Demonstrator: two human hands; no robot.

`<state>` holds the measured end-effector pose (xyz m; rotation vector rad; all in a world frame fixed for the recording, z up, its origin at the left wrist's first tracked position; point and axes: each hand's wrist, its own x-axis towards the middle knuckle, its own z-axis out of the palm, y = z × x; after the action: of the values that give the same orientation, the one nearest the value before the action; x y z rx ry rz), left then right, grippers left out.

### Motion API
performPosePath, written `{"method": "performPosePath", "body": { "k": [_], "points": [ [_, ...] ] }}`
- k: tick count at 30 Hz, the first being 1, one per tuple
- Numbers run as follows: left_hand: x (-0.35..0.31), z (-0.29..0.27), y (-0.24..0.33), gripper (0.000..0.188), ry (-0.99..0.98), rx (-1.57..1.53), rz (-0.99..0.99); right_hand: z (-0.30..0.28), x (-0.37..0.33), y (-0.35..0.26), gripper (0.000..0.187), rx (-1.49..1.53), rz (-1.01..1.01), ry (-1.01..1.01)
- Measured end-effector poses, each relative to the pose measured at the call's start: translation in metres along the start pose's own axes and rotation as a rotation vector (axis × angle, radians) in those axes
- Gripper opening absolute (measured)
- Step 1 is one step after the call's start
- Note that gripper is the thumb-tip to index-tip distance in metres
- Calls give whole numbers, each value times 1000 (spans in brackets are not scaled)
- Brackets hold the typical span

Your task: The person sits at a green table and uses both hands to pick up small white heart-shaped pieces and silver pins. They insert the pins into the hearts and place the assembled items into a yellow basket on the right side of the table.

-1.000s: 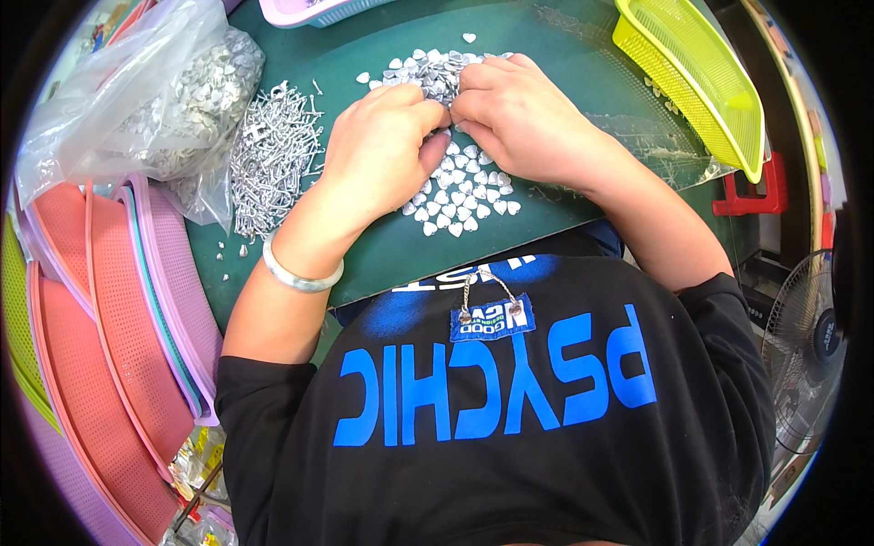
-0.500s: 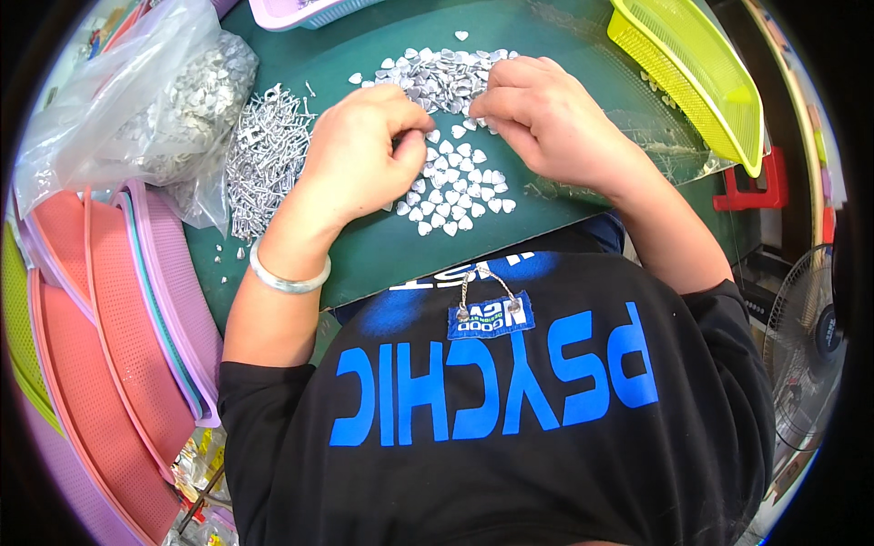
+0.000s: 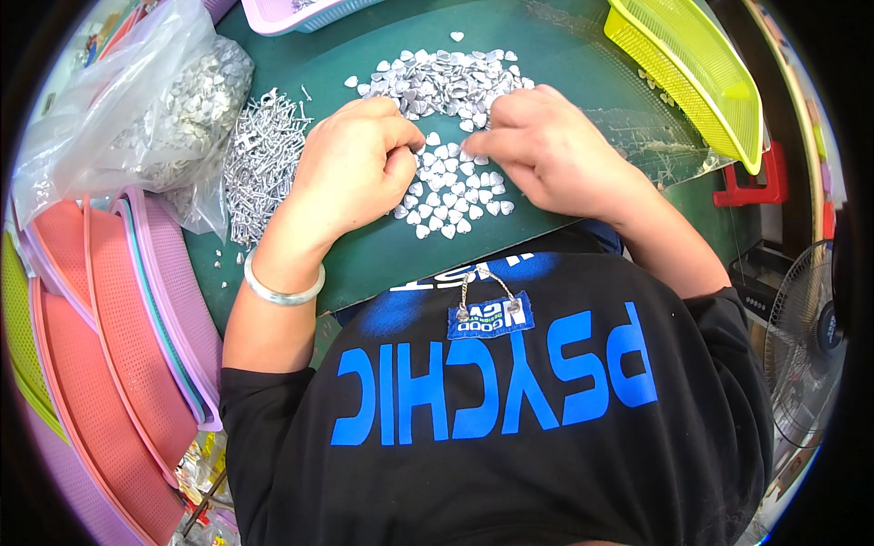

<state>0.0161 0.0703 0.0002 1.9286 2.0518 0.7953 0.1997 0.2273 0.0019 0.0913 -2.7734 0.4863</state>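
Small silver heart-shaped pieces lie in a dense heap, with a looser group of hearts nearer me. My left hand is closed at the left of these hearts, its fingers curled and the index tip near the thumb. Whatever may be between them is hidden. Opposite it, my right hand is also closed, with the index finger reaching to the top hearts of the near group. Its thumb and other fingertips are mostly covered, so anything pinched there does not show.
Left of my hands lie a pile of silver metal pins and a clear plastic bag of silver pieces. A yellow-green basket stands at the far right, a lilac tray at the back. Pink baskets are stacked at left; a fan stands right.
My right hand has come nearer, from the heap's edge to the top of the loose hearts, its index finger now reaching left. My left hand has shifted slightly left and nearer.
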Motion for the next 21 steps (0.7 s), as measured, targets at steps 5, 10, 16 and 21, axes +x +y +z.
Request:
{"method": "performPosePath", "body": {
  "k": [5, 10, 16, 21],
  "points": [
    [3, 5, 2, 23, 91, -70, 108, 0, -3, 4, 15, -10, 83, 102],
    [4, 12, 6, 25, 44, -46, 209, 9, -3, 2, 16, -47, 66, 114],
    [5, 14, 5, 22, 27, -74, 175, 4, -3, 1, 15, -3, 34, 105],
    [8, 18, 9, 21, 87, -31, 179, -3, -9, 9, 16, -16, 135, 134]
  ]
}}
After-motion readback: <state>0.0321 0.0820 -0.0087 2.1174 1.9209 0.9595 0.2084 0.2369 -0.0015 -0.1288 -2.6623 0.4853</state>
